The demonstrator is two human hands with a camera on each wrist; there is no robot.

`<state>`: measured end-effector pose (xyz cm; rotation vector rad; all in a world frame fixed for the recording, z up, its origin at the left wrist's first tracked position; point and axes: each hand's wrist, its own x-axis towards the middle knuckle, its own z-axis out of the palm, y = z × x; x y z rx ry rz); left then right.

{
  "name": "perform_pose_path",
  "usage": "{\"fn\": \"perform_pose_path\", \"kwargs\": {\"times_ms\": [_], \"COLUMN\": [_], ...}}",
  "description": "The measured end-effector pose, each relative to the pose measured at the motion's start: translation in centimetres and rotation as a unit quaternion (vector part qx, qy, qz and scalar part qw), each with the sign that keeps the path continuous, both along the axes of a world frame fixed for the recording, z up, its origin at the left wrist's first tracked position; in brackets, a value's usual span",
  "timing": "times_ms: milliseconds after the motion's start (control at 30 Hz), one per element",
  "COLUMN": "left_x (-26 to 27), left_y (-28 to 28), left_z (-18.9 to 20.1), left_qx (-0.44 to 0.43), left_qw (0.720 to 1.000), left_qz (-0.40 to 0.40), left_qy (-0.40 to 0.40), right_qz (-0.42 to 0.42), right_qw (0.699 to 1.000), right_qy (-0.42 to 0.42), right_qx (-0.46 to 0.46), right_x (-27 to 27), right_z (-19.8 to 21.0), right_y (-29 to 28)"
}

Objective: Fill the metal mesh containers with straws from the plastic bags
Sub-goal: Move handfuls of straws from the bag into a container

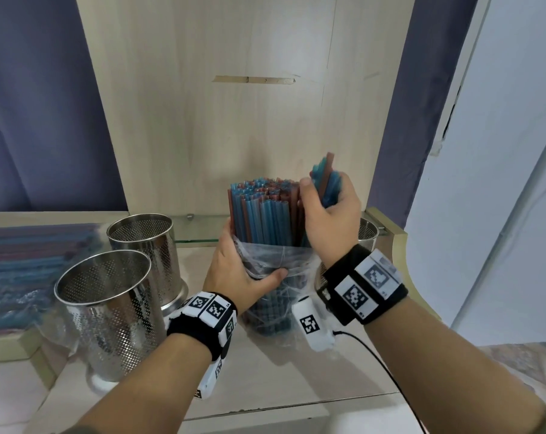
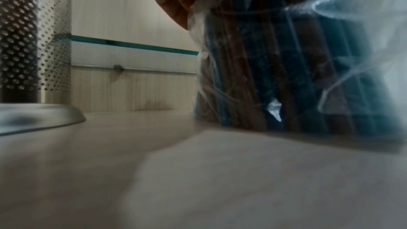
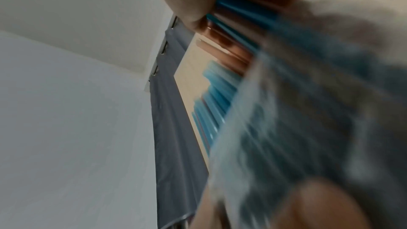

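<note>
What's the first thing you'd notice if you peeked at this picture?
Right in the middle, a big bunch of blue and red straws stands upright in a clear plastic bag. The left hand holds the bag while the right hand grips a handful of straws. On the left stand two shiny metal mesh containers, both empty.

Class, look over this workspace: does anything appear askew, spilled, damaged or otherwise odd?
Two things stand out. The nearer mesh container leans off upright, unlike the one behind. The wooden back panel has a horizontal gouge and faint scratches. No straws look spilled.
</note>
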<state>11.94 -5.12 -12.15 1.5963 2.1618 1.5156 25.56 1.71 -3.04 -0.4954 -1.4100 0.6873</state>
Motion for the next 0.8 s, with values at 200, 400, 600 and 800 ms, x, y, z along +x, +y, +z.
{"fn": "perform_pose_path", "kwargs": {"times_ms": [200, 400, 600, 800], "left_x": [-0.1, 0.2, 0.4, 0.6], "left_y": [-0.1, -0.2, -0.3, -0.5], "left_z": [0.0, 0.2, 0.4, 0.8], "left_qx": [0.017, 0.006, -0.013, -0.012], "left_qw": [1.000, 1.000, 1.000, 1.000], "left_qz": [0.002, 0.008, 0.014, 0.011], "left_qy": [-0.009, -0.004, -0.007, -0.014], "right_qz": [-0.009, 0.020, 0.046, 0.060], "right_qw": [0.999, 0.997, 0.995, 0.995], "right_qy": [-0.044, -0.062, -0.076, -0.067], "right_qx": [-0.005, -0.051, -0.045, -0.037], "right_x": [0.2, 0.1, 0.5, 1.1], "right_z": [3.9, 5.5, 7.5, 11.1], "right_y": [1.6, 2.6, 3.3, 3.7]}}
